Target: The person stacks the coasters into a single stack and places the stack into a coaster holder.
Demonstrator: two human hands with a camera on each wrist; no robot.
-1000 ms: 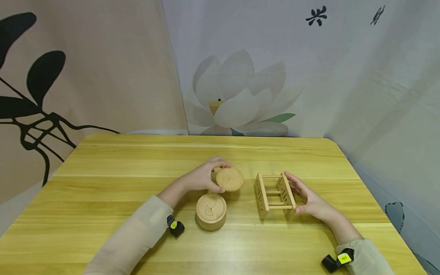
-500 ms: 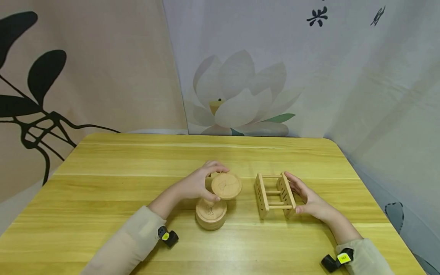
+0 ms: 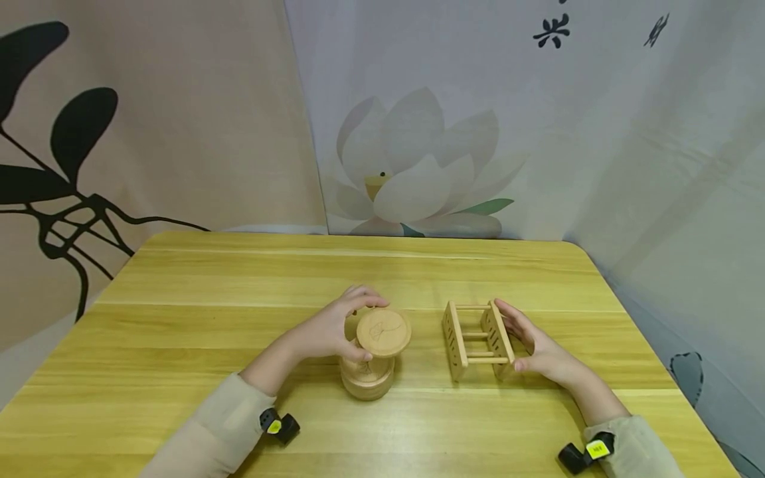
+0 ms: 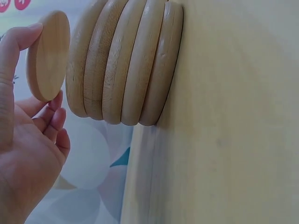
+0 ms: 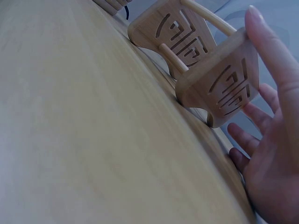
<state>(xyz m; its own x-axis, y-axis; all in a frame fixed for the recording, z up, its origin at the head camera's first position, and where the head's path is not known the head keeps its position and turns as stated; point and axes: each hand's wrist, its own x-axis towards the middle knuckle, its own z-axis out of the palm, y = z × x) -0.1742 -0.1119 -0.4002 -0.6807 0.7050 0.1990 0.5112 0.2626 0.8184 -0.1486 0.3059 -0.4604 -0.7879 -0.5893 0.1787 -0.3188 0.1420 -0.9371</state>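
My left hand pinches a round wooden coaster by its edge, thumb at the near side and fingers at the far side. Thin lines are engraved on its top. Below it a stack of several matching coasters stands on the table, partly covered by the held one. In the left wrist view a narrow gap parts the held coaster from the stack. Farther right, my right hand grips the right side panel of a wooden coaster rack, which has cut-out slots and thin crossbars.
All of this is on a light wooden table. Behind it hangs a cloth backdrop printed with a lotus and dark leaves. Each sleeve carries a small black wrist camera.
My left hand has brought the coaster nearer and to the left, from behind the stack to over its top. My right hand and the rack have stayed in place.
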